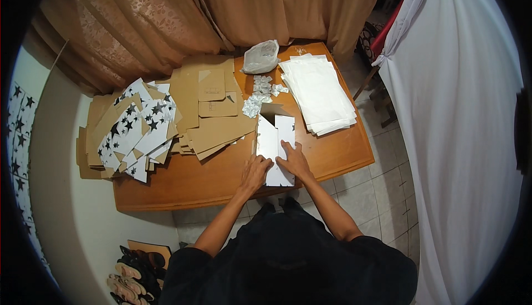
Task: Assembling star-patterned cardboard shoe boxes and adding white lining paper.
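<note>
A white cardboard box (269,137) with dark star marks stands near the front edge of the table. A flap is raised at its far end, and a dark gap shows between the top flaps there. My left hand (256,172) grips the box's left side, its fingers bent over onto the top. Opposite it, my right hand (295,161) holds the right side, with the thumb and fingers pressing on the top flap. Both hands meet close to the seam of the two flaps. The box's underside is hidden.
Flat brown cardboard pieces (185,102) and star-printed white ones (145,125) are heaped at the left of the wooden table (183,186). Small silvery packets (255,105) lie beyond the box, near a clear plastic bag (261,58). White sheets (320,95) are stacked at the right.
</note>
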Motion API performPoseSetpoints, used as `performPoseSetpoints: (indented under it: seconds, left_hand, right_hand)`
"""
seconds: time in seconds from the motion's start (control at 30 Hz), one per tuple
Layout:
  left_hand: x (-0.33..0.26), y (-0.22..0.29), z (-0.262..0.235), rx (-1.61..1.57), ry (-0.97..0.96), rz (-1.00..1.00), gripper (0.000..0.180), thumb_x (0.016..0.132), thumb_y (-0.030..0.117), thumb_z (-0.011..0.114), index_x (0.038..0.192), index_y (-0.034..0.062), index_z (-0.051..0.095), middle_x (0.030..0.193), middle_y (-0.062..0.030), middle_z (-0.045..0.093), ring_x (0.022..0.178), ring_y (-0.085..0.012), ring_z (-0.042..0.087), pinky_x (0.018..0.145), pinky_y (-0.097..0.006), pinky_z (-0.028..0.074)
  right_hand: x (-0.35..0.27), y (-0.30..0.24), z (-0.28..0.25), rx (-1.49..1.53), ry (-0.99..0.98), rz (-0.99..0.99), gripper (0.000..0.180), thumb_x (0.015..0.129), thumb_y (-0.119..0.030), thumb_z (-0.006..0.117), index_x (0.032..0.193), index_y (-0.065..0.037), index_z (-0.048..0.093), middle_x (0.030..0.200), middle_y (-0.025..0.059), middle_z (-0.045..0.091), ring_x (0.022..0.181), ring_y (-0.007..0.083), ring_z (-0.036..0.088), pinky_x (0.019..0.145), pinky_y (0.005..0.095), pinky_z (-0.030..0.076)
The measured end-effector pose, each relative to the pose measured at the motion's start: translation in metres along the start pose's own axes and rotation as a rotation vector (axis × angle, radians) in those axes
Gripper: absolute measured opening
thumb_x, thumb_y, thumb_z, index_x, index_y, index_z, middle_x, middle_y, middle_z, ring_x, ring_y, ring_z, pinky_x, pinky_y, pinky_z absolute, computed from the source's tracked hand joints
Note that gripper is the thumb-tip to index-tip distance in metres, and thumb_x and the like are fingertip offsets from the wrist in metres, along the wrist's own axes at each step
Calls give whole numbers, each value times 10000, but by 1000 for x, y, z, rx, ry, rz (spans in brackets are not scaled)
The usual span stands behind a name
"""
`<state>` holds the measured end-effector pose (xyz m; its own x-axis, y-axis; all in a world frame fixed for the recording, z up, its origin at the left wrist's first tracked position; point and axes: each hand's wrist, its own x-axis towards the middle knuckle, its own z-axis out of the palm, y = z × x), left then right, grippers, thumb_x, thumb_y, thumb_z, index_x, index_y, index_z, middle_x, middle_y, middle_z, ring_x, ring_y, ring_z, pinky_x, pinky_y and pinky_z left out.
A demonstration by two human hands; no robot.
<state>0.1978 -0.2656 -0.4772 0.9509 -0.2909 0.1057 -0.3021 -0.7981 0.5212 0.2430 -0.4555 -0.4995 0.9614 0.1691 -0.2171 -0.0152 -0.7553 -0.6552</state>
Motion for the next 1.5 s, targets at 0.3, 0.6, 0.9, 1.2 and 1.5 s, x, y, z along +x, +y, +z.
performPoseSetpoints:
  seconds: [0.3, 0.6, 0.9, 1.2, 1.5]
  left_hand:
    - [-3, -4, 7, 5, 39, 41, 159, 903, 196, 674, 1031, 128, 737, 1101, -98, 622, 1082, -287, 525, 868, -446, 371]
    - [5, 0, -10, -12, -56, 56, 220, 856, 296, 727, 914, 91, 784, 1225, -110, 563, 1214, -294, 452, 940, -479, 335]
    - [118, -22, -33, -57, 163, 143, 186, 906, 224, 674, 1021, 85, 718, 1100, -68, 624, 1075, -292, 573, 891, -460, 399]
    - [196, -53, -11, 100, 132, 288, 248, 926, 73, 599, 1146, 130, 697, 1224, -49, 674, 1203, -243, 586, 1041, -651, 281]
    - [158, -52, -13, 76, -92, 299, 198, 877, 58, 601, 977, 108, 764, 1066, -41, 736, 1030, -211, 671, 1018, -458, 376]
  right_hand:
    - [-4, 6, 5, -59, 48, -96, 788, 855, -556, 702, 1469, -136, 445, 1404, 357, 357, 1204, 538, 517, 992, 516, 481]
    - [3, -3, 10, -53, 85, -36, 750, 858, -511, 716, 1466, -180, 427, 1456, 387, 272, 1207, 589, 483, 950, 565, 492]
    - [14, -12, -6, -51, 23, 8, 754, 864, -521, 698, 1478, -176, 428, 1437, 398, 285, 1253, 577, 455, 1010, 555, 456]
    - [27, -18, -1, -79, 46, 48, 656, 884, -485, 680, 1412, -136, 507, 1445, 378, 289, 1221, 563, 482, 981, 560, 469]
    - [30, -19, 1, -9, 98, 15, 491, 897, -290, 659, 1328, -105, 514, 1427, 392, 278, 1044, 584, 571, 916, 599, 491]
